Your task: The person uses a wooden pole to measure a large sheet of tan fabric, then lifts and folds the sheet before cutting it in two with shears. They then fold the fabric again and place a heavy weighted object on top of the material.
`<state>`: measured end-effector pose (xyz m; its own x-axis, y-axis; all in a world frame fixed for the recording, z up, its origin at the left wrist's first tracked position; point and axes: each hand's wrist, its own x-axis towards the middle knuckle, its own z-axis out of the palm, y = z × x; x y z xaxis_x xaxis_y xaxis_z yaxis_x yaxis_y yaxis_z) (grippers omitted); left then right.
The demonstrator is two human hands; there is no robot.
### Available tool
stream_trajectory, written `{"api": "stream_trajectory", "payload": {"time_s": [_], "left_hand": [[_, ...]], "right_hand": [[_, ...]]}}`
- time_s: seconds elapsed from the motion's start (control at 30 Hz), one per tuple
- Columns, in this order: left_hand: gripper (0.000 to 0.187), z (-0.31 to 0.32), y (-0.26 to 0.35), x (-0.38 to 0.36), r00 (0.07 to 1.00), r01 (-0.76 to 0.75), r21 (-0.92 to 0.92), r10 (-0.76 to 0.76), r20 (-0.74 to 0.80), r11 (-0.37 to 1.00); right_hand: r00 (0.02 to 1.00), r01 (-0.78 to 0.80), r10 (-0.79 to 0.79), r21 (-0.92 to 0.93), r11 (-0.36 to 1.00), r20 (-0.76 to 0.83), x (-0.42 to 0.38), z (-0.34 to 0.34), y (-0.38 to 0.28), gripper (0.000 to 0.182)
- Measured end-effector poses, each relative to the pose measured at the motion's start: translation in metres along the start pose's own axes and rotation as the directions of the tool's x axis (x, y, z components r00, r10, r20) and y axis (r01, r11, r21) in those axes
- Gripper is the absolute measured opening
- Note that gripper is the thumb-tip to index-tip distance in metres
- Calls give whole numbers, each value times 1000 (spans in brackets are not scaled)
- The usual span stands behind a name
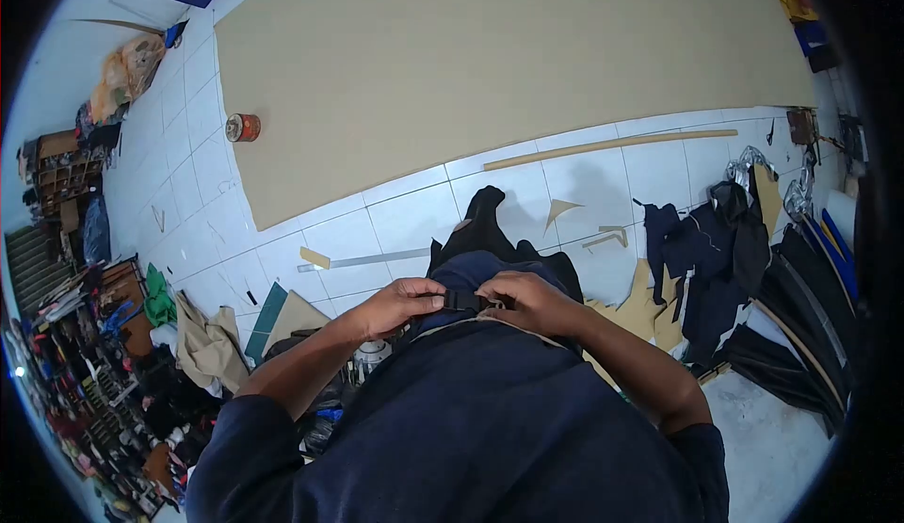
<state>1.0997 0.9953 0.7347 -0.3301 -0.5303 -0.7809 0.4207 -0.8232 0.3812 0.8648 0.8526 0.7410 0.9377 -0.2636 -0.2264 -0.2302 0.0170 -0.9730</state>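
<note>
Both hands meet at the front of my waist, over dark blue cloth. Between them is a black buckle (461,300), which looks like a plastic strap clip. My left hand (405,304) pinches its left side with thumb and fingers. On the other side, my right hand (524,299) has its fingers closed around the buckle's right end. A thin light cord or strap (443,327) runs along the waist just below the hands. The fingers partly cover the buckle, so whether its halves are joined is hidden.
A large beige sheet (508,62) covers much of the white tiled floor, with a red can (243,128) on its left edge. A long wooden strip (612,149) and a metal ruler (367,260) lie nearer. Dark garments (697,250) are heaped at right.
</note>
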Motion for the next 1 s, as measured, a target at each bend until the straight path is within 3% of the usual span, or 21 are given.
{"api": "stream_trajectory", "payload": {"time_s": [0.17, 0.27, 0.37, 0.5, 0.6, 0.67, 0.8, 0.87, 1.0], "left_hand": [[14, -1, -8, 10, 993, -113, 142, 108, 43, 983], [10, 7, 5, 5, 994, -110, 408, 100, 46, 906], [9, 36, 29, -6, 999, 26, 542, 3, -53, 840], [10, 41, 0, 10, 994, 32, 379, 9, -106, 925], [13, 56, -3, 12, 992, 31, 307, 9, -127, 951], [15, 60, -14, 16, 992, -48, 253, 76, -101, 966], [15, 73, -21, 9, 999, -41, 76, 44, -29, 996], [14, 74, -26, 9, 997, -74, 48, 73, 20, 996], [9, 90, -30, 15, 997, -72, 273, 79, -16, 959]], "right_hand": [[998, -33, 33, 4, 999, 49, -5, -2, 8, 28], [998, -36, 35, 12, 999, 54, -9, -6, 6, 28], [997, -50, 50, -3, 999, 61, -18, -7, 5, 28], [993, -91, 95, -57, 994, 69, -28, -12, 3, 28], [958, -221, 236, -106, 970, 161, -31, -21, -5, 29], [960, -193, 210, -107, 975, 187, -36, -23, 3, 31], [979, -48, 66, -95, 994, 195, -53, -22, 0, 38], [978, -82, 101, -107, 991, 184, -62, -22, -6, 40], [977, -65, 96, -162, 985, 189, -74, -17, 8, 39]]}}
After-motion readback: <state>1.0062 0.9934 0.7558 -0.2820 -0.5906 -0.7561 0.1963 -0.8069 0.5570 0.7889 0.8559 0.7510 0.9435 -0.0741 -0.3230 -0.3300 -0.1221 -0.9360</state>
